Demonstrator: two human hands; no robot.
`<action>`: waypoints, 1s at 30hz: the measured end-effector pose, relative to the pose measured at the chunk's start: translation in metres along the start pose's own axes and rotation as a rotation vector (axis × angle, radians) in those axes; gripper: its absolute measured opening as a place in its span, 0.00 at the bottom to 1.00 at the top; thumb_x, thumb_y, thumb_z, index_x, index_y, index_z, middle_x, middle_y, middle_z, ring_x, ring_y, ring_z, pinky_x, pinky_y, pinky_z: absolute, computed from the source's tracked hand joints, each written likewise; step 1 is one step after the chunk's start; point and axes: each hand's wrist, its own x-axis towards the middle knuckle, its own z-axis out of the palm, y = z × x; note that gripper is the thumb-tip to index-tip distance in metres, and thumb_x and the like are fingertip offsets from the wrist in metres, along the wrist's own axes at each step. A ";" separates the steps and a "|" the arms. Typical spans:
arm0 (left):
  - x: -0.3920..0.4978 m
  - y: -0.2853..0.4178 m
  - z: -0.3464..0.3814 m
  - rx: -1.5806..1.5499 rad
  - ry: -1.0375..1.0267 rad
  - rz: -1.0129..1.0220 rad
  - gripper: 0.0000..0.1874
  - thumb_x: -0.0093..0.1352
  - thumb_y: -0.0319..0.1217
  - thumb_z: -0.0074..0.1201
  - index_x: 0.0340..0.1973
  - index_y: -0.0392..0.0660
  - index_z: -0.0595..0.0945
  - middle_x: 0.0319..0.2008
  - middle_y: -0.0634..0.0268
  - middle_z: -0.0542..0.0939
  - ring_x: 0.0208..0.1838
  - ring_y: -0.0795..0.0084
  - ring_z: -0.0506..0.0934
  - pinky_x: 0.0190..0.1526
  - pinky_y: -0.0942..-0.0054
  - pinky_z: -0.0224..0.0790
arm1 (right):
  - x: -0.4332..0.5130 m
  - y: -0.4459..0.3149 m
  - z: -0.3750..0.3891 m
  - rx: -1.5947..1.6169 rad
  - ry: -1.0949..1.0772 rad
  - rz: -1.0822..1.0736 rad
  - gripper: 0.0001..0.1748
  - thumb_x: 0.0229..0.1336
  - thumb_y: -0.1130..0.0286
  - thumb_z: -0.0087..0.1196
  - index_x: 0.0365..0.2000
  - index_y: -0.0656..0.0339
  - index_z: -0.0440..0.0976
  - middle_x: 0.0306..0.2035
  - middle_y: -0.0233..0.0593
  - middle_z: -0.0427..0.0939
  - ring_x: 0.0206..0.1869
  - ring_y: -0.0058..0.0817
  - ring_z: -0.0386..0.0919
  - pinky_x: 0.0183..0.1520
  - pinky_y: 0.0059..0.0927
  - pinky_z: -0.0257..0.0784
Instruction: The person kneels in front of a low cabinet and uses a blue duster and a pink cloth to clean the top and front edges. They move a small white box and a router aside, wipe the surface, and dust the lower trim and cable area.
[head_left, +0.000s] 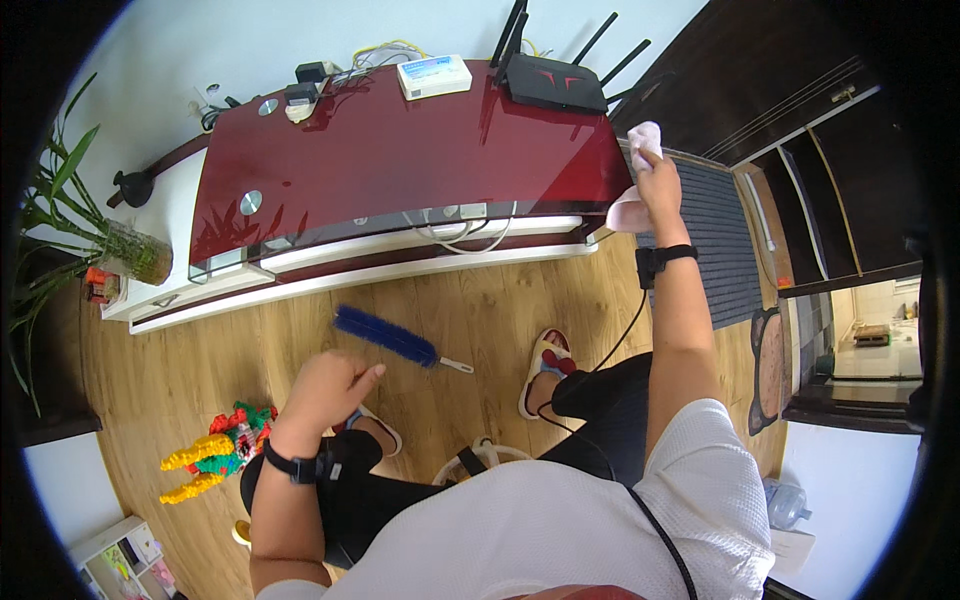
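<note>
My right hand (660, 187) grips a pale pink cloth (645, 139) just off the right end of a glossy dark red glass tabletop (390, 150). Part of the cloth sticks up above the fist, and another part hangs below beside the table's corner. Over my left knee is my left hand (322, 390), its thumb pointing out and its fingers curled underneath, mostly hidden. Nothing shows in it. On the wood floor between that hand and the cabinet lies a blue bristle duster (386, 335) with a white handle (456, 365).
A black router (555, 84) with upright antennas, a white box (433, 76) and power adapters (301, 94) sit along the tabletop's back. Potted stalks (135, 251) stand at left. A colourful block model (225, 446) is on the floor. A dark ribbed mat (712, 240) lies at right.
</note>
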 end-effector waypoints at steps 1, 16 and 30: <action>-0.002 0.001 0.003 -0.026 0.026 0.031 0.24 0.75 0.44 0.54 0.23 0.37 0.83 0.25 0.44 0.80 0.34 0.38 0.78 0.37 0.44 0.71 | 0.005 0.000 -0.001 0.017 0.074 -0.123 0.29 0.56 0.72 0.55 0.60 0.44 0.81 0.65 0.57 0.74 0.64 0.56 0.74 0.67 0.45 0.71; -0.018 0.004 0.027 0.084 0.041 0.033 0.21 0.74 0.44 0.55 0.26 0.40 0.86 0.25 0.45 0.81 0.33 0.38 0.79 0.36 0.45 0.71 | -0.052 -0.068 0.019 -0.040 0.208 -0.619 0.22 0.68 0.56 0.52 0.57 0.52 0.80 0.63 0.45 0.78 0.70 0.45 0.70 0.74 0.64 0.55; -0.006 -0.006 0.032 0.034 0.033 0.071 0.24 0.76 0.45 0.52 0.26 0.39 0.85 0.26 0.48 0.82 0.36 0.42 0.80 0.39 0.47 0.71 | -0.180 -0.196 0.184 0.098 -0.122 -0.041 0.55 0.53 0.35 0.65 0.68 0.64 0.63 0.65 0.54 0.69 0.68 0.52 0.66 0.70 0.61 0.58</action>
